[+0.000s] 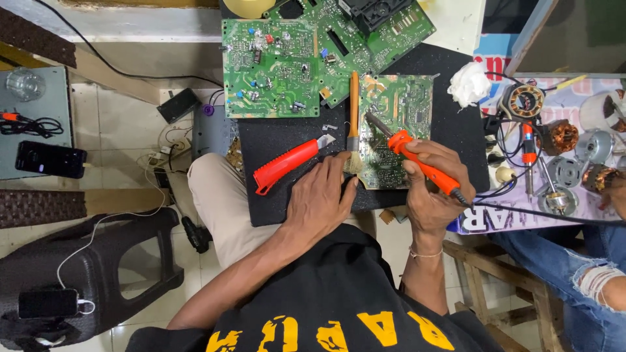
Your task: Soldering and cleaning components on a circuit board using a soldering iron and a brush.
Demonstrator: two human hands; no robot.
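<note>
Right hand (pixel 432 189) grips orange soldering iron (pixel 417 160), long axis slanting up-left with its tip on the small green circuit board (pixel 398 104), which left hand (pixel 319 199), fingers loosely spread and holding nothing, pins at its lower-left edge beside a brush (pixel 353 124).

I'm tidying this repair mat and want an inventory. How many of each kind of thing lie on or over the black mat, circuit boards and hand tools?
Green circuit boards: 3
Orange soldering iron: 1
Red utility knife: 1
Brush: 1
Total: 6
</note>
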